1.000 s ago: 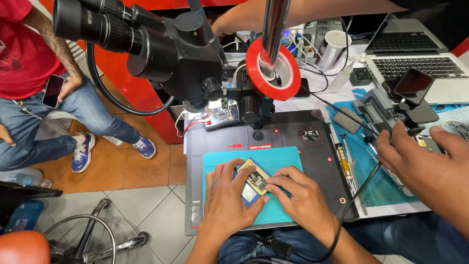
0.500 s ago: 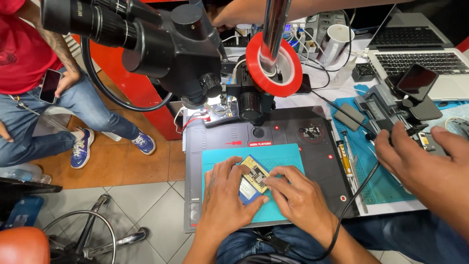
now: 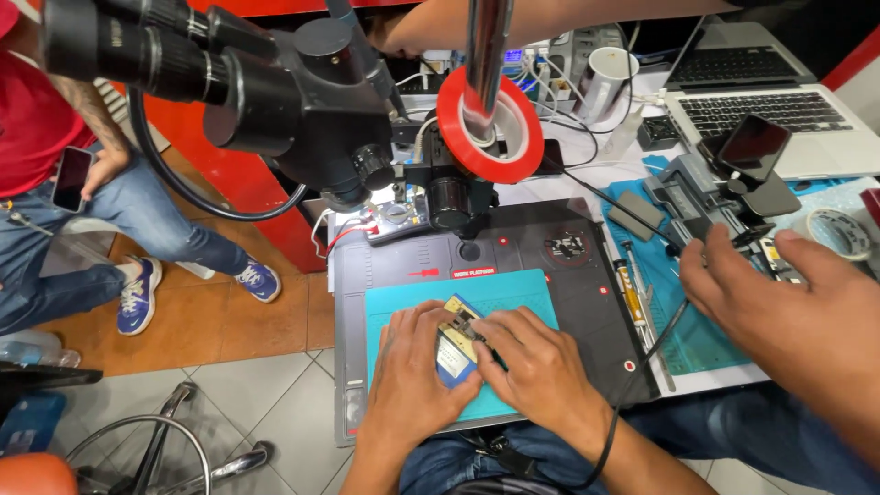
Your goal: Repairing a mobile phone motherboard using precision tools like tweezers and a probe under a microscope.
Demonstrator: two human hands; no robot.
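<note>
On the teal mat (image 3: 513, 298), both hands close on a small blue-edged board (image 3: 456, 353) with a tan face. The left hand (image 3: 410, 376) lies flat beside it, fingers (image 3: 431, 323) curled over its left edge and thumb pressed along the lower corner, pinning it down. The right hand (image 3: 539, 365) comes in from the other side, fingertips bunched narrow on the board's upper right end (whether they pinch a tool there is too small to tell).

The mat sits on a dark work platform (image 3: 587, 284), which overhangs the tiled floor (image 3: 257, 394). Above the hands hangs a black microscope (image 3: 302, 101), with a red tape roll (image 3: 490, 124) threaded on its metal post (image 3: 486, 46). A black cable (image 3: 642, 376) runs past the right wrist.

To the right, another person's hand (image 3: 788, 312) rests on a second blue mat (image 3: 678, 302), near a phone (image 3: 756, 147) on a holder and a laptop (image 3: 761, 110). A white mug (image 3: 605, 82) stands behind. At the left, a person in a red shirt (image 3: 37, 137) sits holding a phone (image 3: 71, 179).
</note>
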